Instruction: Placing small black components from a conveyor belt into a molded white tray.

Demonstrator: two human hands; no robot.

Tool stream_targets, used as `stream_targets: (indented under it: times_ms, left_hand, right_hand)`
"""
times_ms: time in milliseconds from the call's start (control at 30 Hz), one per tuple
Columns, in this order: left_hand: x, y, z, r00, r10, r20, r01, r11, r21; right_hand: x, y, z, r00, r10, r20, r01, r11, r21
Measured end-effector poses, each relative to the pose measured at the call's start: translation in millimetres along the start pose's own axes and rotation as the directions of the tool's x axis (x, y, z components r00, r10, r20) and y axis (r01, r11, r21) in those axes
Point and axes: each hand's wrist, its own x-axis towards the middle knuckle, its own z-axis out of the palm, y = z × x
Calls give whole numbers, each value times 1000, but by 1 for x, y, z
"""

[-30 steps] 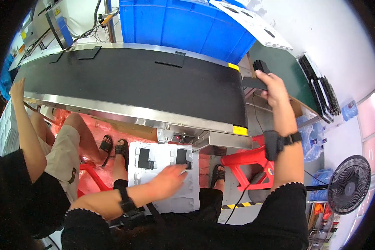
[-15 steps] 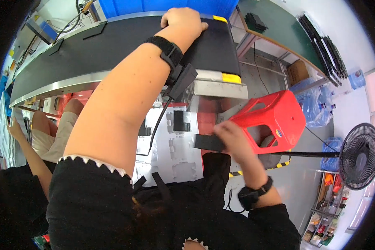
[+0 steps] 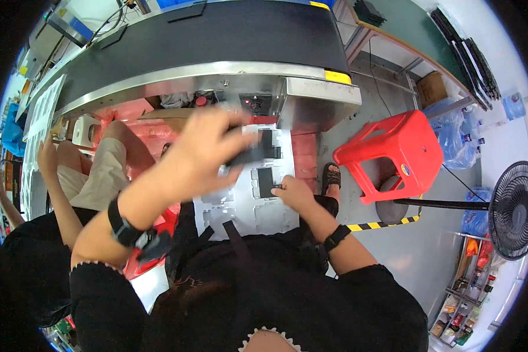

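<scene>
A white moulded tray [image 3: 232, 205] with shaped pockets lies across my lap, below the conveyor edge. My left hand [image 3: 202, 146], smeared by motion, is over the tray's far left part, its fingers around a dark flat piece [image 3: 245, 154]. My right hand [image 3: 296, 193] is at the tray's right side. Its fingers pinch the right edge of a black rectangular piece [image 3: 266, 182] that lies in a pocket. Farther up, another black piece [image 3: 266, 142] sits in the tray, partly behind the left hand's piece. Both wrists wear black straps.
A black conveyor belt [image 3: 258, 35] with a metal edge runs across the front, bearing thin dark panels [image 3: 188, 12]. At right stand a red stool [image 3: 405, 149] and a black fan [image 3: 510, 211]. Another person's hand [image 3: 48, 155] holds a white tray [image 3: 40, 135] at left.
My left hand has come back from the conveyor's far side to above the tray, now with a dark piece. My right hand has brought a black piece leftward into the tray. The view has shifted.
</scene>
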Motion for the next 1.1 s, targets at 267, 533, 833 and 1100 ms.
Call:
stream_targets:
  times_ms: [267,533,833,1100]
  left_hand:
    - [-145,-15,97,922,-200,331,255,958,-133]
    - [-169,-15,123,945,-222,238,275,937,-217]
    - [-167,-5,150,878,-445,176,440,896,68]
    - [-71,-12,26,921,-377,-95,329,886,-326]
  right_hand:
    - [17,-62,-31,998,9,61,16,914,-405]
    - [47,-21,16,885,-334,-326,223,916,-334]
    - [37,-73,-62,908,-106,405,224,940,-256]
    - [53,-221,-274,825,-565,25,561,812,-163]
